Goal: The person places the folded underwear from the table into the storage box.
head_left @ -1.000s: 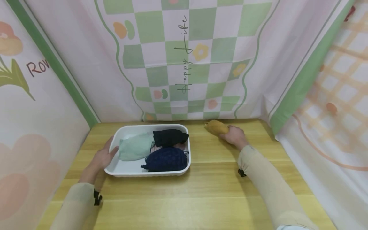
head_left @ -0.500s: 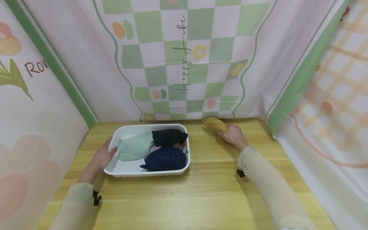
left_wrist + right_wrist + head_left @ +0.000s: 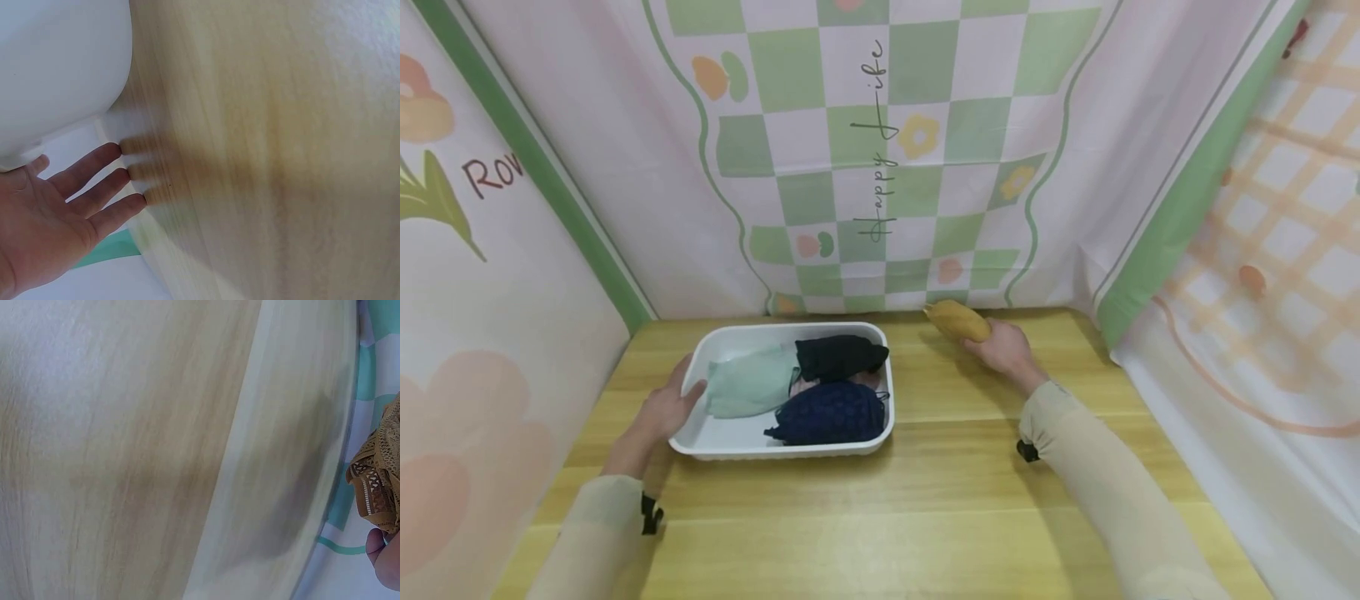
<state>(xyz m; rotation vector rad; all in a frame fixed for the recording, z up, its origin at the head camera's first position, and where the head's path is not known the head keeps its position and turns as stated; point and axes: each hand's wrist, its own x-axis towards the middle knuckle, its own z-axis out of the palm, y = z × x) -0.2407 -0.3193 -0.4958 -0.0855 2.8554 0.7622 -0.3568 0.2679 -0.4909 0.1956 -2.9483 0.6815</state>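
In the head view my left hand [image 3: 662, 412] grips the left rim of a white plastic tray [image 3: 730, 447], thumb over the edge. The left wrist view shows three fingers of this hand extended outside the tray with their tips at the tabletop. My right hand [image 3: 1006, 348] holds one end of a rolled mustard-yellow garment [image 3: 957, 320] near the table's back edge. In the right wrist view this garment [image 3: 382, 465] shows openwork, lacy fabric, with a fingertip below it. Inside the tray lie a pale mint cloth [image 3: 751, 383], a black roll [image 3: 838, 357] and a navy roll [image 3: 831, 414].
A bit of pink cloth [image 3: 871, 380] shows between the dark rolls. The wooden table [image 3: 880, 525] meets a checkered hanging cloth [image 3: 917, 212] at the back. Patterned curtains [image 3: 527, 350] enclose the left and right sides.
My right hand has raised the mustard garment slightly and moved it a little left. The left hand keeps its place on the tray, which shows only a slight shift with the camera.
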